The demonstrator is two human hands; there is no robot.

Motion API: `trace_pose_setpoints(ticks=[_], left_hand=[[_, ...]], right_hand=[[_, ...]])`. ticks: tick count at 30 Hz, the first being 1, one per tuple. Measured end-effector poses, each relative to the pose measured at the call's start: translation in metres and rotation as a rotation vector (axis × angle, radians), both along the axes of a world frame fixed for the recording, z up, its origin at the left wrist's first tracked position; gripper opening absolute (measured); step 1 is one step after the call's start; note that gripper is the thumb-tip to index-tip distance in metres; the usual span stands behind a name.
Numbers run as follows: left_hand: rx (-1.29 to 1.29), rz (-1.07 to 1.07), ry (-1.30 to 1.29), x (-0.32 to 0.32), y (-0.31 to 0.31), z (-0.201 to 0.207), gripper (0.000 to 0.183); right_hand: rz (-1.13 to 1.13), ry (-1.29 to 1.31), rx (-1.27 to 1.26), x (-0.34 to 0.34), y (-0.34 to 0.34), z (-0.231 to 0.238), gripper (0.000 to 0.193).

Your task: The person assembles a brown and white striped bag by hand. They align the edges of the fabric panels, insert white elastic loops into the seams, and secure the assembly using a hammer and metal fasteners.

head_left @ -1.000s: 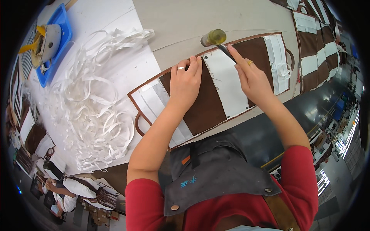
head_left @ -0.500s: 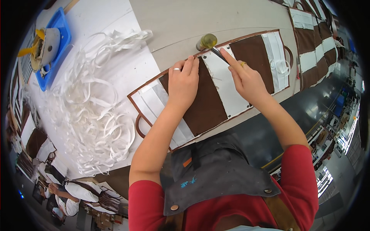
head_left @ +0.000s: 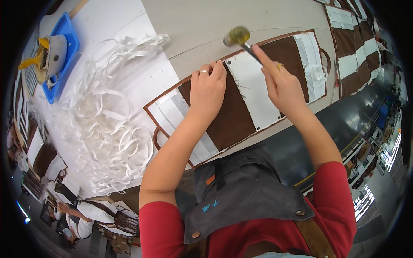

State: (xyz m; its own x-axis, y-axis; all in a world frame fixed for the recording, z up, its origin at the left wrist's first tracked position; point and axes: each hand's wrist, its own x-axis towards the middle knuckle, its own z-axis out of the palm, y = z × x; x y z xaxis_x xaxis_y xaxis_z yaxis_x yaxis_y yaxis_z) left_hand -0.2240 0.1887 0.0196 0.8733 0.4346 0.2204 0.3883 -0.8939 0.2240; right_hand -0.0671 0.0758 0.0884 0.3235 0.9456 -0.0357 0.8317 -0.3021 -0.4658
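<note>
— Where the bench meets the far left edge, what is listed?
— One blue tray (head_left: 71,41) holding a pale machine with a yellow handle (head_left: 47,56). Beside it, a loose heap of white strips (head_left: 103,129) spread over the white table (head_left: 129,26).
— And the work piece?
— One flat panel (head_left: 241,99) in brown and white bands, brown edging all round, a strap loop at each end. It lies slantwise across the bench edge, right before the person.
— Left hand?
— The left hand (head_left: 208,88) is pressed palm-down on a brown band, fingertips bunched at the upper edging; ring on one finger.
— Right hand?
— The right hand (head_left: 279,84) is closed around the dark handle of a mallet (head_left: 238,36), forefinger laid along it. The yellowish head hangs just above the panel's top edge, close to the left fingertips.
— Further right?
— More banded panels (head_left: 357,47), lying in a row.
</note>
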Motion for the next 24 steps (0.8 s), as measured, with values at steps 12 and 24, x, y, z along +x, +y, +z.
trace_pose_setpoints(ticks=[12, 24], left_hand=[[-0.065, 0.024, -0.027, -0.002, -0.002, -0.001, 0.036], [-0.085, 0.116, -0.032, -0.021, -0.009, -0.004, 0.043]], right_hand=[[0.010, 0.003, 0.010, -0.005, -0.003, 0.000, 0.069], [0.031, -0.017, 0.044, -0.015, -0.008, -0.015, 0.057]])
